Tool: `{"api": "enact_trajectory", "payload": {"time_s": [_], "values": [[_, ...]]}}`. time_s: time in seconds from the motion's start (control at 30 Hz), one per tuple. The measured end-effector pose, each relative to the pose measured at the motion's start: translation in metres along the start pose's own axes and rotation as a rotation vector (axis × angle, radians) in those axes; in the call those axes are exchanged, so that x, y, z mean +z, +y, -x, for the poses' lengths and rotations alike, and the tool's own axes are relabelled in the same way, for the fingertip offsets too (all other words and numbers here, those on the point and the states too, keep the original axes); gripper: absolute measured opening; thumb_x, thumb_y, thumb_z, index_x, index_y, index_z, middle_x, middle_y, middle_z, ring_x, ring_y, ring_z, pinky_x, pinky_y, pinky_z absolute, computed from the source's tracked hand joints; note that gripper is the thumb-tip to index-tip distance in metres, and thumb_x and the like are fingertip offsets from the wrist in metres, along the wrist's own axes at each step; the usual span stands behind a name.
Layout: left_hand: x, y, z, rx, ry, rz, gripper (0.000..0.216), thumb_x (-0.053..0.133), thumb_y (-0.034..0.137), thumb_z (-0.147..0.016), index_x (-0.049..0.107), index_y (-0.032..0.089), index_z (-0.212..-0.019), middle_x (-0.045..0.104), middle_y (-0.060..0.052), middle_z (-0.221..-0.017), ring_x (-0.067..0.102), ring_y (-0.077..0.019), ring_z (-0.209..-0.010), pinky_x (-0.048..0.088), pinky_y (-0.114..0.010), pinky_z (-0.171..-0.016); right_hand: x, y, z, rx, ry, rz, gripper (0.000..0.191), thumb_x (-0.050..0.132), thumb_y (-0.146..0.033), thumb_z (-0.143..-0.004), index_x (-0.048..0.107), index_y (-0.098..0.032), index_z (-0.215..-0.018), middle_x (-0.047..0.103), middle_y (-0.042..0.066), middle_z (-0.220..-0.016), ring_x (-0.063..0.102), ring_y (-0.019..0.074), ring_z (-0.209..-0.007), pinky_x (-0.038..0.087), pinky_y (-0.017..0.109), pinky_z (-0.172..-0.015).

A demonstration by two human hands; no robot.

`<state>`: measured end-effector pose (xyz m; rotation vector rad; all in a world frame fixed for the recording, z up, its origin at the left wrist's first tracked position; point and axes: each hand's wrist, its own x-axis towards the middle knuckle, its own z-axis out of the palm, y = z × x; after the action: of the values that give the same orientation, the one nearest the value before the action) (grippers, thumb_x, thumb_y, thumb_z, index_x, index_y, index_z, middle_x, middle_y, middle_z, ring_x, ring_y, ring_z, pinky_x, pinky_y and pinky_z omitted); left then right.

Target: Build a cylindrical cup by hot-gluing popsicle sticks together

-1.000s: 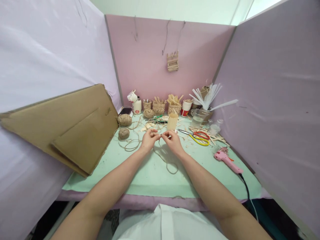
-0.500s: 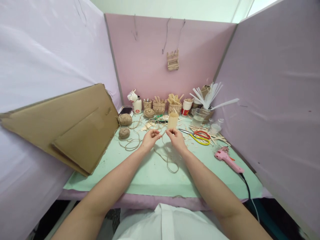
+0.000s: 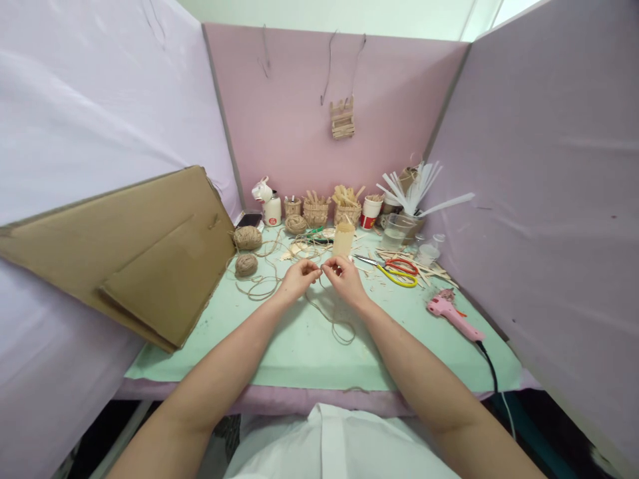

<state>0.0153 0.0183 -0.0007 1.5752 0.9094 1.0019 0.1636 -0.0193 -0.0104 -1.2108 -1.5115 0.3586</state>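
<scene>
Brown twine (image 3: pixel 327 313) hangs from between my hands and trails into a loop on the green tabletop. My left hand (image 3: pixel 299 278) pinches the twine between thumb and fingertips. Facing it, my right hand (image 3: pixel 343 276) also pinches the strand, its fingertips almost touching those of the left. The exact spot where the fingers meet is too small to make out. Just behind the right hand stands a small pale wooden piece (image 3: pixel 343 241) with an upright shape. Scissors (image 3: pixel 394 269) with red and yellow handles lie to the right of that hand.
Balls of twine (image 3: pixel 247 237) sit at the left, near a leaning cardboard sheet (image 3: pixel 164 266). A pink glue gun (image 3: pixel 454 318) lies at the right, its cord running off the front edge. Baskets of sticks (image 3: pixel 316 211), a red-and-white cup (image 3: pixel 371 213) and clear containers (image 3: pixel 397 231) line the back.
My right hand has moved left, bringing its fingertips close to those of my left hand. The gap between the hands has narrowed, and the view has shifted slightly.
</scene>
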Motion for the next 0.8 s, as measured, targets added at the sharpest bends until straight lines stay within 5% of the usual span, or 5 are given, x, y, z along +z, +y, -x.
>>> {"api": "enact_trajectory", "payload": {"time_s": [0.33,0.57,0.8], "values": [[-0.003,-0.003,0.001,-0.061,-0.039,-0.04,0.027,0.071,0.037,-0.065,0.054,0.016,-0.066,0.055,0.003,-0.053,0.046,-0.0088,-0.048,0.033,-0.021,-0.047,-0.001,-0.006,0.002,-0.06,-0.024,0.029,0.011,0.055,-0.025,-0.082,0.06,-0.02,-0.073,0.059,0.002,-0.076,0.052,0.0158,-0.073,0.041,0.028,-0.066],[-0.009,-0.008,0.0,-0.191,-0.187,-0.026,0.032,0.073,0.043,-0.064,0.057,0.015,-0.055,0.047,0.004,-0.045,0.035,-0.0059,-0.041,0.022,-0.021,-0.042,0.0,-0.006,0.003,-0.036,-0.064,-0.006,0.009,0.058,-0.025,-0.079,0.06,-0.02,-0.072,0.059,0.002,-0.077,0.054,0.0167,-0.078,0.042,0.029,-0.069],[-0.006,-0.002,-0.003,-0.134,-0.083,0.162,0.034,0.076,0.046,-0.061,0.061,0.015,-0.063,0.049,0.004,-0.052,0.038,-0.0062,-0.046,0.027,-0.02,-0.045,0.005,0.005,0.0,0.131,-0.126,-0.137,0.025,0.058,-0.042,-0.082,0.059,-0.019,-0.091,0.068,0.004,-0.084,0.063,0.0159,-0.076,0.049,0.028,-0.066]]}}
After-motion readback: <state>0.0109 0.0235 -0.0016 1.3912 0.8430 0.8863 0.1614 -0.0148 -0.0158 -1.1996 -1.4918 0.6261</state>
